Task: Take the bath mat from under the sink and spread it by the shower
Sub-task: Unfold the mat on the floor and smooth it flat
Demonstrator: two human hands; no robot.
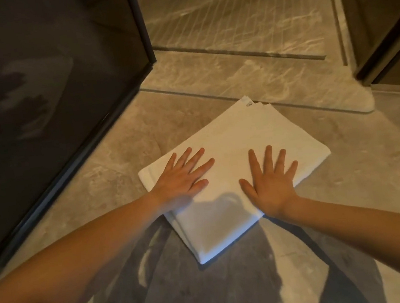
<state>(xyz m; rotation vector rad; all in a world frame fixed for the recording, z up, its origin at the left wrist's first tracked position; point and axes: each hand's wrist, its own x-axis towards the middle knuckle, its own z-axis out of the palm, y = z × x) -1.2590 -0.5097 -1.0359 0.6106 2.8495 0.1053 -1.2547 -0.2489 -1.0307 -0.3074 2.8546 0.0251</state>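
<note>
Left hand: flat, fingers spread, palm down, gripping nothing.
Right hand: the same.
Bath mat: white, folded in layers, under both your palms on the stone floor, just short of the shower threshold.
Hazard: smooth tile; push sideways and the whole stack likely slides instead of opening. Dark glass door crowds the left.

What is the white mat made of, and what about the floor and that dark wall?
The bath mat looks like soft woven cotton: matte white, folded in thick layers with hemmed edges. The floor looks like polished stone or stone-look tile, with pale veins and a slight sheen. The dark panel seems to be tinted glass in a black frame, since it shows faint reflections.
</note>
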